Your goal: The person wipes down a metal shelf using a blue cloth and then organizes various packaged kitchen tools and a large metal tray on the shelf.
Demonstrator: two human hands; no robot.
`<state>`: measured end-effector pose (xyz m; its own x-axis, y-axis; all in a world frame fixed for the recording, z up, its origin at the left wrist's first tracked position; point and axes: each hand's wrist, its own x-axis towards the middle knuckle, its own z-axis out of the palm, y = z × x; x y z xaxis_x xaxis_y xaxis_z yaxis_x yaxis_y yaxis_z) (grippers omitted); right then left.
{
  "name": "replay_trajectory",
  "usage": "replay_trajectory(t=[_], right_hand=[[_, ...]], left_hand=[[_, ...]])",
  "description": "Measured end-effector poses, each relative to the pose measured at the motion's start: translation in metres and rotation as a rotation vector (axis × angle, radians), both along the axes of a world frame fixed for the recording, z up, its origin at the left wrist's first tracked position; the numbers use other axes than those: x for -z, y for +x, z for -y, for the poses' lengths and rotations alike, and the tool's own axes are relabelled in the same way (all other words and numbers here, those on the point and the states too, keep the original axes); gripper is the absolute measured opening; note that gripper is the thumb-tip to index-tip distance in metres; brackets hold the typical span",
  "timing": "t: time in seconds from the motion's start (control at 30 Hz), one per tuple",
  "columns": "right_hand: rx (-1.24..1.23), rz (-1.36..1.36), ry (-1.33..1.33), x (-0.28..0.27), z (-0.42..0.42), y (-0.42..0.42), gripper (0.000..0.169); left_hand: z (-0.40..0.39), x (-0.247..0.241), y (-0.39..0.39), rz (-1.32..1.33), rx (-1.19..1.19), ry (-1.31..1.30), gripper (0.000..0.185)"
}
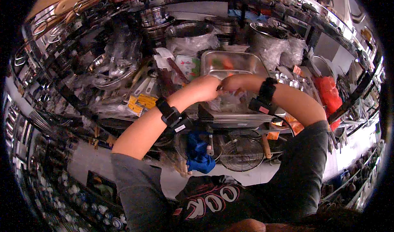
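Note:
My left hand point(211, 87) and my right hand point(233, 83) meet over a stack of rectangular metal trays point(237, 119). Both are closed at the gathered top of a clear plastic bag point(229, 102), which hangs just below them. A small dark thing point(219, 88) shows between the hands, too small to name. My fingertips are mostly hidden, and the bag's contents are blurred. Behind my hands, the shiny upper tray point(211, 58) has blurred red and green patches inside.
Plastic-wrapped metal pots point(191, 42) stand behind the trays. Left are yellow-tagged utensils point(144, 101) and a printed board point(188, 66). A red plastic bundle point(327, 92) lies right. Wire strainers point(243, 153) and a blue bag point(200, 152) sit below the front edge. Dark rack bars point(66, 95) cross the left side.

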<state>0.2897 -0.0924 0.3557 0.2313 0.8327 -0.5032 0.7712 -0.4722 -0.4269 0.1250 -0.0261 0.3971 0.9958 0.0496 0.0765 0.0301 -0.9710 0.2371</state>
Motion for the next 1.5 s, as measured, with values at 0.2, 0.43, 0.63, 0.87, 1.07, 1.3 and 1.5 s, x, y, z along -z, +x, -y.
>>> replay_trajectory(t=[0.2,0.43,0.63,0.87,1.07,1.3,1.5], right_hand=[[-0.162,0.454,0.445,-0.031,-0.017,-0.013,0.04],[0.004,0.217,0.328,-0.068,-0.037,-0.103,0.037],[-0.372,0.595,0.608,-0.03,-0.082,-0.119,0.018],[-0.297,0.229,0.348,-0.01,-0.129,-0.108,0.027],[-0.324,-0.029,0.513,-0.009,-0.136,-0.101,0.017],[-0.019,-0.278,0.348,-0.01,-0.141,-0.106,0.028],[-0.635,-0.082,0.661,-0.014,-0.128,-0.102,0.028]], left_hand=[[-0.001,-0.019,-0.023,0.198,-0.135,0.158,0.025],[-0.053,-0.019,-0.08,0.297,-0.268,0.129,0.023],[-0.095,0.014,-0.123,0.266,-0.349,0.121,0.025],[-0.084,0.03,-0.126,0.161,-0.341,0.012,0.053],[-0.1,0.058,-0.125,0.336,-0.3,-0.086,0.062],[-0.091,0.061,-0.13,0.4,-0.278,-0.323,0.075],[-0.072,0.055,-0.142,0.407,-0.407,-0.364,0.075]])
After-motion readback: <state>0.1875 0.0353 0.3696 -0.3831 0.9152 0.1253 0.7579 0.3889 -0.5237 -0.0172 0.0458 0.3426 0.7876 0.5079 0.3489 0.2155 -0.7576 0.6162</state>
